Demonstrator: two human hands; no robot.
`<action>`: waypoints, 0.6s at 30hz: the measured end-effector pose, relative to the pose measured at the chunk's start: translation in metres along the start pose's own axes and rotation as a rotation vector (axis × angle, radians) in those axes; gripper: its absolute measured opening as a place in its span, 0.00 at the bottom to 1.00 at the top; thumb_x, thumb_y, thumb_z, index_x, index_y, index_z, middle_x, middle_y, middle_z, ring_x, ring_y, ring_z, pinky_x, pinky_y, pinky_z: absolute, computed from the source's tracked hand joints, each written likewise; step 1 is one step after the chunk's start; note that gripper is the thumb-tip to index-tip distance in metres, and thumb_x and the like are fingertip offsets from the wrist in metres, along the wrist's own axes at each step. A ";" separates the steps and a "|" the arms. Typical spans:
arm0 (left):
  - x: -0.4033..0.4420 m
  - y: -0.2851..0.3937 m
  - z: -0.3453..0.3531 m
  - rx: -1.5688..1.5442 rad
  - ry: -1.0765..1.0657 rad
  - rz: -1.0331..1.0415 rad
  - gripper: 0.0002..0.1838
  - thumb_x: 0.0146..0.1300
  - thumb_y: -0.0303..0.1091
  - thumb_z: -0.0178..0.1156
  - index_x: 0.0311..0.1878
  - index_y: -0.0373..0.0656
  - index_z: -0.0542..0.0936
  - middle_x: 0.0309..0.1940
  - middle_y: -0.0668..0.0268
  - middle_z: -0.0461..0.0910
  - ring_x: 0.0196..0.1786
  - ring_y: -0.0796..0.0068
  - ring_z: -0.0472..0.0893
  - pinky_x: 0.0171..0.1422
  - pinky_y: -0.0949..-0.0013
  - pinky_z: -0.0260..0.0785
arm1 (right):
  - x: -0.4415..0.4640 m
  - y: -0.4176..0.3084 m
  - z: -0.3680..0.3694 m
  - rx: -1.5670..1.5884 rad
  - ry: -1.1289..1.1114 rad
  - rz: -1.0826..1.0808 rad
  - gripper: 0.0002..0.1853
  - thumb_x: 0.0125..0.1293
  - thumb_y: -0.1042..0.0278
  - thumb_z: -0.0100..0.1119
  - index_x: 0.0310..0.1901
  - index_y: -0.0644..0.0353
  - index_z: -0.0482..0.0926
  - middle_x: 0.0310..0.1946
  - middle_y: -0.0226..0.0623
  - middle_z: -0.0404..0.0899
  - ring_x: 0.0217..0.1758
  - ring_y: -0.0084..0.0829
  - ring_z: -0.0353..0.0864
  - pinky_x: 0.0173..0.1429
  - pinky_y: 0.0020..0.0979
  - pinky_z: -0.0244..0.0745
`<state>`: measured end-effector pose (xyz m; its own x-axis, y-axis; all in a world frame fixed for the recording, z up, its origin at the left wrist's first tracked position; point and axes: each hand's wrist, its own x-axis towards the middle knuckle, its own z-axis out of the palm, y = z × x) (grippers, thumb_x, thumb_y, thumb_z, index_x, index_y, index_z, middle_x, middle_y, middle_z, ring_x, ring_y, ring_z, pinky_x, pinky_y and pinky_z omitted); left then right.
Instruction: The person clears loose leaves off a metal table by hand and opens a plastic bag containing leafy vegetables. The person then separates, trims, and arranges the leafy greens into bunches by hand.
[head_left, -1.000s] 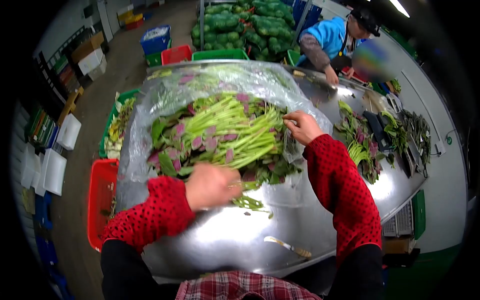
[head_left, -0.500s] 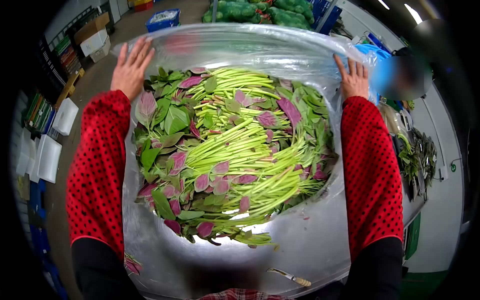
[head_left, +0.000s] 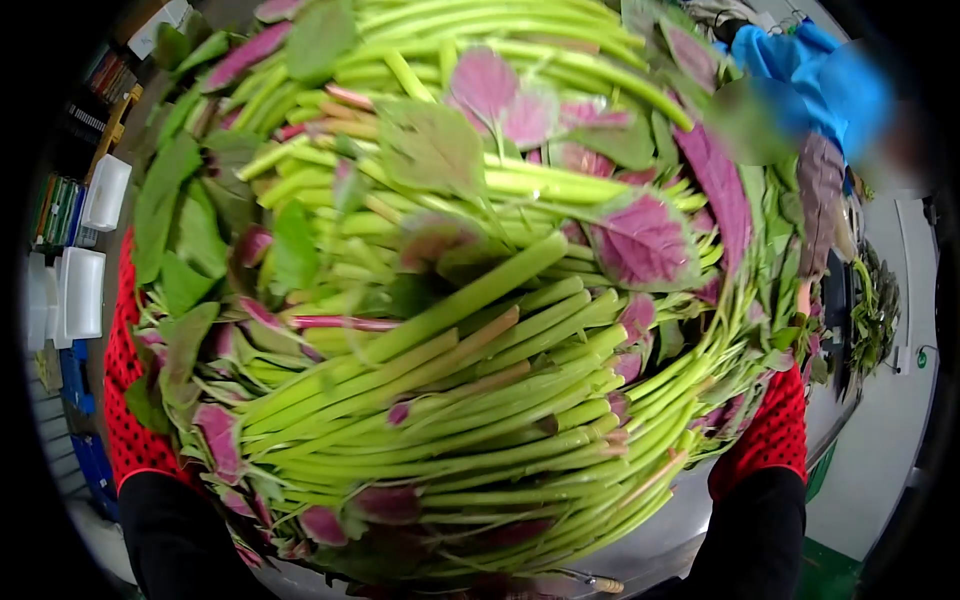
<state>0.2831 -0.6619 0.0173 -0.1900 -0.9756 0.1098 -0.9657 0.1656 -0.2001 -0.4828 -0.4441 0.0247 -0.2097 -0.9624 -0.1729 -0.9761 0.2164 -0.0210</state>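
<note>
A big heap of amaranth (head_left: pixel 480 400), with green stems and purple-green leaves, fills the head view and is raised close to the camera. My two arms reach round it from either side. On the left my red dotted sleeve (head_left: pixel 135 400) passes behind the leaves, and my left hand is hidden there. The other red dotted sleeve (head_left: pixel 765 435) goes under the heap's right edge; leaves cover nearly all of my right hand. Both hands appear to bear the heap from its sides, though their fingers cannot be made out.
Below the heap a strip of metal table (head_left: pixel 660 540) shows, with a wooden-handled knife (head_left: pixel 604 584) near its front edge. White boxes (head_left: pixel 82 293) stand at the left. A person in blue (head_left: pixel 790 75) is at the upper right, near more greens (head_left: pixel 873 315).
The amaranth has come up off the table towards the camera. My hands have left the clear plastic sheet at the far edge and moved to the heap's sides. The sheet is now hidden.
</note>
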 end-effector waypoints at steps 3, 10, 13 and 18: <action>-0.031 -0.004 0.039 -0.295 -0.074 -0.083 0.25 0.63 0.32 0.55 0.64 0.43 0.67 0.60 0.66 0.62 0.62 0.74 0.59 0.67 0.62 0.52 | -0.065 0.007 0.039 0.356 -0.169 0.025 0.21 0.65 0.70 0.53 0.60 0.54 0.70 0.56 0.40 0.74 0.59 0.34 0.73 0.61 0.36 0.66; -0.191 -0.045 0.046 -1.003 -0.123 -0.361 0.20 0.65 0.33 0.56 0.57 0.34 0.74 0.49 0.62 0.76 0.51 0.74 0.72 0.58 0.68 0.64 | -0.236 0.012 0.046 0.945 -0.092 0.118 0.17 0.65 0.72 0.55 0.55 0.68 0.75 0.49 0.42 0.80 0.53 0.30 0.77 0.56 0.30 0.72; -0.260 -0.081 0.016 -1.182 -0.081 -0.617 0.18 0.65 0.33 0.57 0.54 0.30 0.78 0.44 0.60 0.82 0.46 0.74 0.78 0.54 0.70 0.69 | -0.341 -0.009 0.026 0.861 0.220 0.362 0.17 0.69 0.69 0.56 0.56 0.71 0.75 0.49 0.43 0.81 0.51 0.28 0.78 0.58 0.29 0.72; -0.344 -0.021 -0.137 -1.086 0.496 -0.439 0.20 0.68 0.36 0.59 0.57 0.33 0.75 0.53 0.62 0.78 0.54 0.73 0.75 0.60 0.69 0.67 | -0.500 -0.079 0.034 1.207 0.313 0.447 0.10 0.68 0.72 0.57 0.48 0.68 0.79 0.34 0.34 0.81 0.35 0.21 0.78 0.41 0.25 0.76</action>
<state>0.3443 -0.3104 0.1175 0.3625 -0.8587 0.3622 -0.5669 0.1053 0.8170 -0.2992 0.0255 0.0790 -0.6607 -0.7324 -0.1646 -0.1903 0.3755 -0.9071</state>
